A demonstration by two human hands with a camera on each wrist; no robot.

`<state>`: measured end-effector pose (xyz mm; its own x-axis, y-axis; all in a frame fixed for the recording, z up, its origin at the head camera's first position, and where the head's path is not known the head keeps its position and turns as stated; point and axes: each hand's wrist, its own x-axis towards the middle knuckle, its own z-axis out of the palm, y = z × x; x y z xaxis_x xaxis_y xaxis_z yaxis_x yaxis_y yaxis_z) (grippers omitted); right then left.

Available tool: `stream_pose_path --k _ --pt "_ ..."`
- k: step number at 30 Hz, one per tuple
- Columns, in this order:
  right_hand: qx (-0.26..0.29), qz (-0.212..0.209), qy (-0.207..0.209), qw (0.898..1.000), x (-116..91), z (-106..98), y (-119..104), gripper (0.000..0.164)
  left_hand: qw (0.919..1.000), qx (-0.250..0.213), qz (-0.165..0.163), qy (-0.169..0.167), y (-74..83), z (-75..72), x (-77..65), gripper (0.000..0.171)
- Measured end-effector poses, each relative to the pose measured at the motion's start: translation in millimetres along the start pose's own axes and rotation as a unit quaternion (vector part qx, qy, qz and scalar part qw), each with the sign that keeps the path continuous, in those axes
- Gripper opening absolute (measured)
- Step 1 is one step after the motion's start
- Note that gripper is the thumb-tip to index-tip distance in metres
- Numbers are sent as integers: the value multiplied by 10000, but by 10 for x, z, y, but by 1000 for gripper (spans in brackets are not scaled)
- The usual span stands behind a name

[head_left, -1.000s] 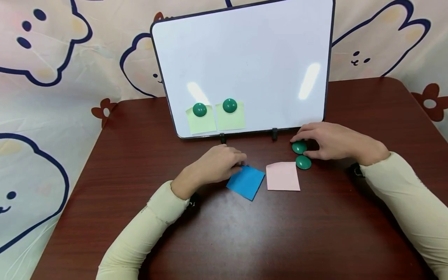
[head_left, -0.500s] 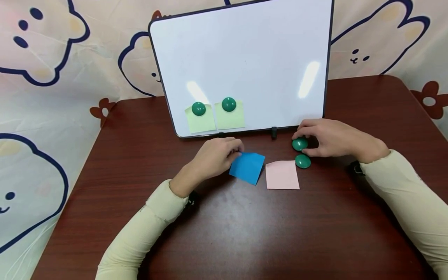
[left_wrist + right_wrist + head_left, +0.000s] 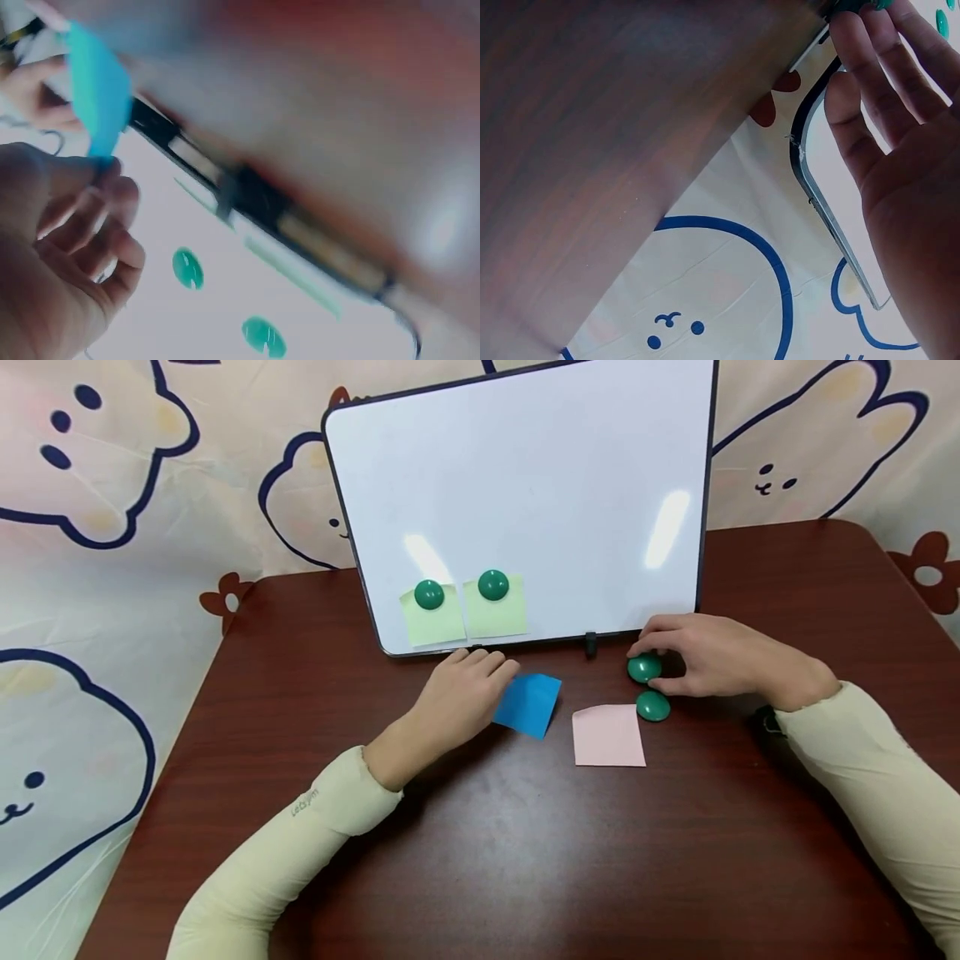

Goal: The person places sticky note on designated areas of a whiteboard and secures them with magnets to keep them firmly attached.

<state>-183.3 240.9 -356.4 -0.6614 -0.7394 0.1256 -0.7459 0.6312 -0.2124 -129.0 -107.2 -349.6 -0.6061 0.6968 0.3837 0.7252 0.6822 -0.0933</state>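
My left hand pinches a blue sticky note by its left edge, just in front of the whiteboard. In the left wrist view the blue note stands up from the thumb and fingertips, slightly bent. My right hand holds a round green magnet between fingers and thumb, low at the table. A second green magnet lies just below it, by the thumb. To its left a pink sticky note lies flat, one edge curling. In the right wrist view the right-hand fingers mostly hide the magnet.
A whiteboard stands at the back of the dark wooden table, with black feet below its lower edge. Two green magnets hold a left light-green note and a right light-green note at its lower left. A cartoon-printed cloth hangs behind.
My left hand has lifted the blue note off the table and moved it up toward the whiteboard, turning it. My right fingers have closed around the upper loose magnet, staying in nearly the same place.
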Motion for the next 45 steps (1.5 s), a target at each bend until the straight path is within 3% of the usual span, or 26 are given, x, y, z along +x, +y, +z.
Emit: stream_pose_path --k 3,9,17,21,24,28,34,45 --pt "-24 -17 -15 10000 6 -2 -3 33 9995 81 -55 312 -12 27 -34 7" --pt "26 -42 -36 10000 6 4 -18 34 9923 -1053 -579 310 9 24 -6 8" --pt "50 -75 7 10000 -1 1 -35 34 9591 -2405 -1493 -18 -70 -12 73 8" --pt "69 -30 -70 9999 -4 -2 -38 34 9424 -2897 -1674 -40 -127 -14 120 8" --pt "50 -26 -81 10000 -5 -7 -39 35 9362 -3051 -1743 -63 -164 -6 159 9" --pt "83 49 -44 9999 -16 -13 -33 38 9340 -3061 -1843 -70 -197 9 206 11" --pt "168 130 102 9997 -72 -22 -22 39 9436 -2783 -1788 -113 -202 31 271 16" --pt "149 -159 542 9983 -79 -47 -34 41 9354 -2865 -2071 106 -231 68 390 17"
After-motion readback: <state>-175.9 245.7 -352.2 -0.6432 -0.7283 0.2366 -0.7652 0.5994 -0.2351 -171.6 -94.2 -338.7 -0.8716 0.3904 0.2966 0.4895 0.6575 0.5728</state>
